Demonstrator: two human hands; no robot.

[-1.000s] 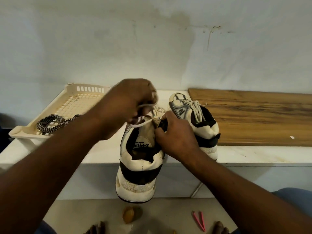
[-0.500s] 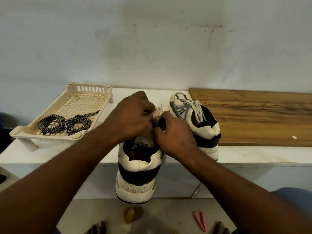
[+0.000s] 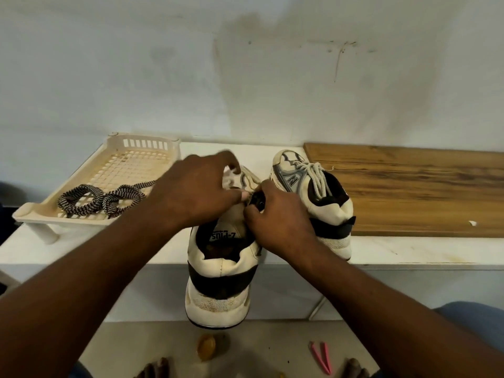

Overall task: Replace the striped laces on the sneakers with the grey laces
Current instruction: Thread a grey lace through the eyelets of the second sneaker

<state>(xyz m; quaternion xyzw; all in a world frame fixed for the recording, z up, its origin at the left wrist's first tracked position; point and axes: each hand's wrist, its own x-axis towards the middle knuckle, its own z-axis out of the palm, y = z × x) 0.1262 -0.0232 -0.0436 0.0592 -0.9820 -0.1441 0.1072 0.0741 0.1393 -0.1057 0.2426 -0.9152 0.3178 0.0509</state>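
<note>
Sneaker (image 3: 221, 268) under both hands: left hand (image 3: 196, 189) pinches grey lace (image 3: 253, 182), right hand (image 3: 278, 219) grips collar.

At centre the left hand (image 3: 196, 192) and right hand (image 3: 275, 216) cover the near sneaker's (image 3: 221, 282) eyelets, hiding its lace and whatever the blurred left fingertips (image 3: 231, 159) pinch, while the board (image 3: 409, 192) runs off the right edge and toes (image 3: 155, 370) off the bottom.

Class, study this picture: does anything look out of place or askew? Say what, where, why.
The near sneaker juts heel-first past the front edge of the ledge, gripped by the right hand; the other sneaker sits fully on it.
</note>
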